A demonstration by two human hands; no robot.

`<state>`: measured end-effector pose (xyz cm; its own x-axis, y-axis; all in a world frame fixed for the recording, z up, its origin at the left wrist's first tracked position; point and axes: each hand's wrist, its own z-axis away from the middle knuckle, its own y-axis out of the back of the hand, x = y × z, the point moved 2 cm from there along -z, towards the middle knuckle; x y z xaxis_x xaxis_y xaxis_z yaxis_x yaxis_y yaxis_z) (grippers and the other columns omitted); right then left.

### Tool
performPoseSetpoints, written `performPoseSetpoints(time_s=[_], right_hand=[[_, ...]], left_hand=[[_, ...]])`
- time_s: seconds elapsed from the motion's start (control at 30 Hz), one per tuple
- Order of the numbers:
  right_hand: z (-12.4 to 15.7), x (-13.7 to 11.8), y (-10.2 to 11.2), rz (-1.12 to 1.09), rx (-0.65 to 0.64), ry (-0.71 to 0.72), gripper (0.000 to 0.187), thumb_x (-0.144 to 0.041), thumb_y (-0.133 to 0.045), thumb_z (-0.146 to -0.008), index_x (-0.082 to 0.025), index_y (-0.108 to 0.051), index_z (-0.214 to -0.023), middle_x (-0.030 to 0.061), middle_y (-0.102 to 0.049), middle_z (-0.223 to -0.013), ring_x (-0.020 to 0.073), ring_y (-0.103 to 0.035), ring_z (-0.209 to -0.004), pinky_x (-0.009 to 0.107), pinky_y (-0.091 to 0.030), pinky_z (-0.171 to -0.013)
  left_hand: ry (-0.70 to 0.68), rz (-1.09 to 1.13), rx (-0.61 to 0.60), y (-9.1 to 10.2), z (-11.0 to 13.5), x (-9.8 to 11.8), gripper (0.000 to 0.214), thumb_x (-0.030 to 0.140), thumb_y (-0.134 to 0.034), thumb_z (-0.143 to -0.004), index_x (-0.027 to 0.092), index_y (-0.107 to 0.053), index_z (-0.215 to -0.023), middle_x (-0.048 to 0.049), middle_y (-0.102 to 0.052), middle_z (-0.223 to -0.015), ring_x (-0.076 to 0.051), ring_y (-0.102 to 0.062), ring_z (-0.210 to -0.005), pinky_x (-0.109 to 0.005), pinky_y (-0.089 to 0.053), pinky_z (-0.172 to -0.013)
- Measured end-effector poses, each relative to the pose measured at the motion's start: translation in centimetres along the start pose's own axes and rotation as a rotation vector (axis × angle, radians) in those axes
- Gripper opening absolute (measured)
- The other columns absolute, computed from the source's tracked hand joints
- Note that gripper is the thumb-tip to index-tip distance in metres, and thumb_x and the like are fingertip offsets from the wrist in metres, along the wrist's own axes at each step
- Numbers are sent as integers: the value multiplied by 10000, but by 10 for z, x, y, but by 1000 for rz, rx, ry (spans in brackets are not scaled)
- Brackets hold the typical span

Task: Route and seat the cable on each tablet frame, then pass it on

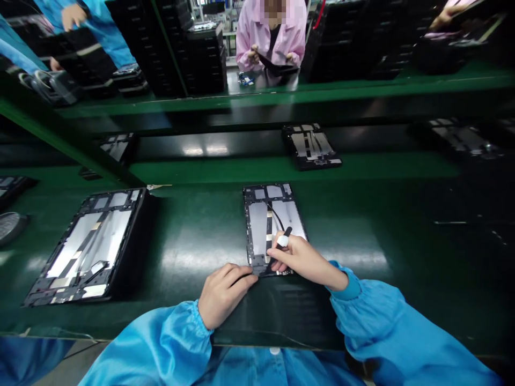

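An opened tablet point(257, 225) lies on the green bench in front of me, its silver inner plates, black flex strip and cable showing. My left hand point(225, 292) rests at its lower left corner, fingers loosely extended with the tips touching the edge. Over the lower part of the tablet, my right hand point(295, 254) is closed around a slim black pen-like tool point(288, 231); its lower end is hidden by the fingers. A white wrap point(282, 241) sits on a finger of that hand.
To the left lies a stack topped by another opened tablet point(92, 241). More opened tablets point(311, 146) sit on the dark strip beyond. A green post point(68, 136) slants across the left. Past the rail, a person in pink point(271, 37) holds a dark panel between black stacks point(205, 59).
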<state>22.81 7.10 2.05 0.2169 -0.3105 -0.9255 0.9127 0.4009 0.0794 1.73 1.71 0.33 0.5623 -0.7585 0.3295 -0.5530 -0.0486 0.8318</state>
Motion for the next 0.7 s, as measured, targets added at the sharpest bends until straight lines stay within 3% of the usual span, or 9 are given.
performPoseSetpoints(time_s=[0.7], right_hand=[[-1,5,-3,52,10,33,138,-309,-624,-849,-220,-547,-777,-13,-689,-595,207,-731,-593,301,-601,-559]], left_hand=[[-40,-98,-9,-1,3,3,233,131,-494,-985,184,-619,-1173,-37,-686,-1091,-144,-600,-851,-261,-511,-704]])
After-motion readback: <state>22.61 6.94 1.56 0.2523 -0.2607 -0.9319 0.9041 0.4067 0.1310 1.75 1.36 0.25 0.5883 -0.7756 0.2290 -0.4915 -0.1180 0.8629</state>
